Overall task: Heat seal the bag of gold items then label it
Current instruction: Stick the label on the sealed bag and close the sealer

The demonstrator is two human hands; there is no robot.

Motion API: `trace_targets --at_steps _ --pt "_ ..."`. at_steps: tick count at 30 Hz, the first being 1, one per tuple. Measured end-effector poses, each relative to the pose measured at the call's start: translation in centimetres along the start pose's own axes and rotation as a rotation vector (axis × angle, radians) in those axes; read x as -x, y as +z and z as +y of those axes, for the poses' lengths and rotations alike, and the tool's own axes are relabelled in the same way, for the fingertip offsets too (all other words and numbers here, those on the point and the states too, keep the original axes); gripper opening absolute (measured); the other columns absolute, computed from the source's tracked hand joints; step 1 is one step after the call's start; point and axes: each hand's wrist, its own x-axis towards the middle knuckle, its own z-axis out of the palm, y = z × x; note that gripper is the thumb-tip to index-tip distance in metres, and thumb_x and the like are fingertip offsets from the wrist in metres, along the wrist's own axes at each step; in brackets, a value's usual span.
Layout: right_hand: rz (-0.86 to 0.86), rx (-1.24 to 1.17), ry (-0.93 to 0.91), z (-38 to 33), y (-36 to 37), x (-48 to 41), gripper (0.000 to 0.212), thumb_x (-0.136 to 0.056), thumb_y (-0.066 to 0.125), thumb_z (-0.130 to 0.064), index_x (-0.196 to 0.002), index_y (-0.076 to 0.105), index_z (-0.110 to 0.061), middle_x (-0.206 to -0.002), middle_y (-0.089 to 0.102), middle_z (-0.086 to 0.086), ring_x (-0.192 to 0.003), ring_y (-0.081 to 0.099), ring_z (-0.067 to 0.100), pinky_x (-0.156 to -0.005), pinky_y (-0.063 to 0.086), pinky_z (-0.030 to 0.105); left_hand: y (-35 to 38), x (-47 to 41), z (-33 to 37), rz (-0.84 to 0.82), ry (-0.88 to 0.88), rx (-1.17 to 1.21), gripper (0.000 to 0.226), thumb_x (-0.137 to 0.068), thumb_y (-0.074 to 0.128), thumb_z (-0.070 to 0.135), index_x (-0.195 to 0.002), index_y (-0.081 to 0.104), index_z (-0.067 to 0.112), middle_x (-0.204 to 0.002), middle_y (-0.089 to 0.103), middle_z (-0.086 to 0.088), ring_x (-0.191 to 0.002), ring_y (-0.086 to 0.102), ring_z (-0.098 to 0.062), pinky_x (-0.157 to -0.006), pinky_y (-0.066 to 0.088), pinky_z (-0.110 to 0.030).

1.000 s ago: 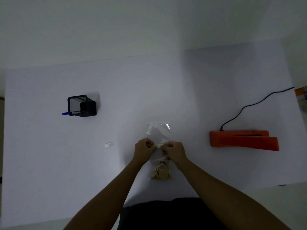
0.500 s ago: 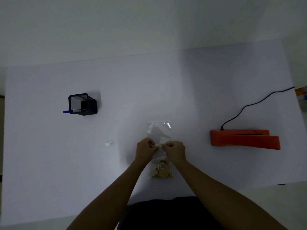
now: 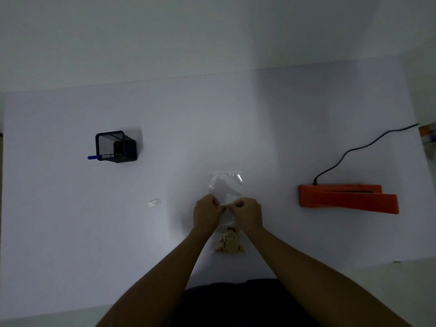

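A clear plastic bag (image 3: 226, 188) lies flat on the white table (image 3: 70, 232), its far end pointing away from me. Several gold items (image 3: 228, 243) are bunched in its near end. My left hand (image 3: 206, 213) and my right hand (image 3: 247, 213) rest side by side on the middle of the bag, fingertips pinched together on a small white strip between them. It looks like a label, but the dim light hides its detail. The orange heat sealer (image 3: 346, 198) lies to the right, apart from both hands.
A black cable (image 3: 358, 149) runs from the sealer to the table's right edge. A black mesh pen holder (image 3: 115, 146) with a blue pen (image 3: 94, 157) stands at the left. A small white paper scrap (image 3: 154, 202) lies left of my hands.
My fingertips have drawn a little closer together over the bag. The bag, the sealer and the pen holder have stayed where they were.
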Motion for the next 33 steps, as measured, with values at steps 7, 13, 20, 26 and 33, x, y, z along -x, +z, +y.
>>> trace_targets --at_steps 7,13,20,26,33 --pt "0.019 0.098 0.044 0.6 -0.3 -0.5 0.039 -0.074 0.077 -0.045 -0.063 0.059 -0.013 -0.061 0.061 -0.002 -0.059 0.058 0.016 -0.051 0.037 0.025 -0.1 0.1 0.2 0.007 -0.003 -0.005 0.029 -0.075 0.077 0.036 -0.075 0.062 0.012 -0.073 0.064 -0.002 -0.068 0.060 -0.017 -0.062 0.047 -0.030" --pt "0.084 0.062 0.048 1.2 -1.6 -0.6 0.046 -0.074 0.082 -0.040 -0.060 0.044 -0.019 -0.057 0.050 -0.003 -0.054 0.046 0.014 -0.052 0.034 0.028 -0.2 -0.4 -0.1 -0.017 -0.023 0.014 0.023 -0.074 0.080 0.028 -0.069 0.061 0.017 -0.069 0.062 0.003 -0.064 0.058 -0.012 -0.059 0.045 -0.022" --pt "0.097 -0.029 0.029 1.5 -2.0 -0.3 0.038 -0.078 0.078 -0.037 -0.068 0.047 -0.017 -0.062 0.053 -0.003 -0.060 0.052 0.018 -0.052 0.036 0.028 -0.8 -0.6 -0.2 -0.052 0.014 -0.051 0.010 -0.080 0.066 0.020 -0.073 0.063 0.013 -0.073 0.066 -0.004 -0.070 0.063 -0.019 -0.063 0.050 -0.030" --pt "0.065 0.111 0.069 0.1 -1.7 0.3 0.049 -0.071 0.076 -0.057 -0.078 0.047 -0.018 -0.071 0.055 -0.002 -0.064 0.052 0.020 -0.048 0.029 0.029 -1.0 0.0 0.2 -0.037 0.032 -0.141 0.037 -0.079 0.070 0.051 -0.075 0.054 0.018 -0.067 0.061 0.001 -0.060 0.058 -0.017 -0.054 0.043 -0.028" --pt "0.052 0.078 0.060 1.0 -1.8 -0.1 0.043 -0.076 0.079 -0.042 -0.071 0.042 -0.020 -0.067 0.055 -0.002 -0.066 0.054 0.023 -0.058 0.039 0.031 -1.3 -0.1 0.3 -0.112 0.034 -0.174 0.029 -0.080 0.074 0.035 -0.083 0.051 0.018 -0.075 0.059 0.002 -0.068 0.055 -0.017 -0.056 0.036 -0.027"
